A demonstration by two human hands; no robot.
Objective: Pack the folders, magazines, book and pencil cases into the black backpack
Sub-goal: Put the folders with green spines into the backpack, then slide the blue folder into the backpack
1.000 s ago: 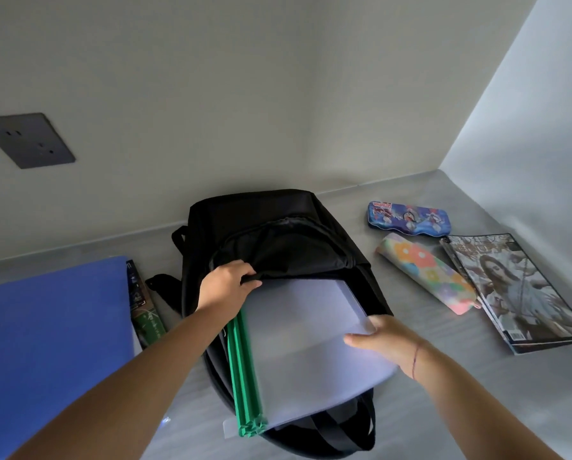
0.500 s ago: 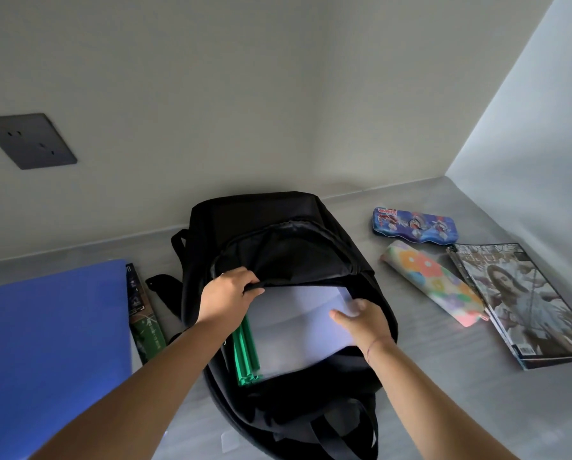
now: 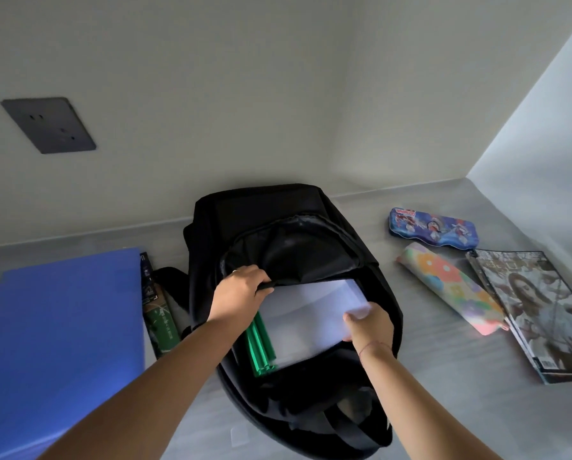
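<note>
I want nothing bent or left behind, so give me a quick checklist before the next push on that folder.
1. Backpack mouth held open: ok, left hand lifts the flap edge.
2. Grip on clear folder: ok, right hand holds its corner.
3. Folder fully inside: not ok, its green spine is exposed.
4. Room deeper inside: cannot tell, interior is dark.
5. Items waiting: not ok, blue folder, book, both pencil cases and magazines lie outside.
</note>
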